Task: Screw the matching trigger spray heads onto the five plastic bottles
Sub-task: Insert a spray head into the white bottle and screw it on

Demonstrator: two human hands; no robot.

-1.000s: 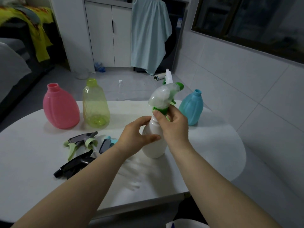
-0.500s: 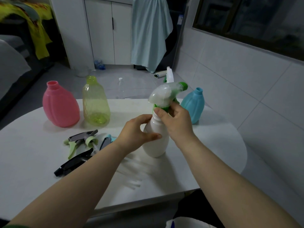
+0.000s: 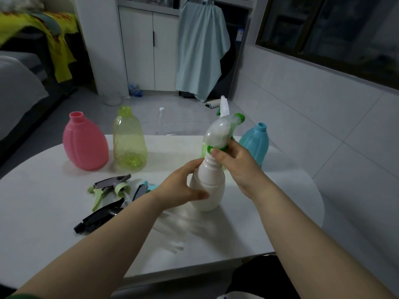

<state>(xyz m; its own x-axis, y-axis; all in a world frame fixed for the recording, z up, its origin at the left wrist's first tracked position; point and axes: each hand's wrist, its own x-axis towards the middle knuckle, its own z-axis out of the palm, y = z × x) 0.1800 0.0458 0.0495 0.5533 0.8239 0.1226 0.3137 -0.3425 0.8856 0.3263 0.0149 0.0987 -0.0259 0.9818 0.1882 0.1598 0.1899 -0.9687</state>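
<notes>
A white bottle (image 3: 208, 186) stands mid-table with a white-and-green trigger head (image 3: 221, 131) on its neck. My left hand (image 3: 183, 188) wraps the bottle's lower body. My right hand (image 3: 236, 162) pinches the green collar at the neck. Behind it rises another white-and-green spray head (image 3: 224, 105), its bottle hidden. A pink bottle (image 3: 85, 142), a clear yellow bottle (image 3: 129, 139) and a blue bottle (image 3: 257, 142) stand open-necked at the back. Loose heads lie at left: a grey-and-green one (image 3: 108, 186), a blue one (image 3: 143, 188), a black one (image 3: 97, 219).
The white table (image 3: 43, 234) has a rounded right end and a front edge close to me. A tiled wall runs along the right. On the floor beyond the table stand a small clear bottle (image 3: 161, 120) and a cabinet with a hanging cloth.
My left hand has slid lower on the white bottle. My right hand's fingers have shifted around the green collar, and the head's nozzle still points to the right.
</notes>
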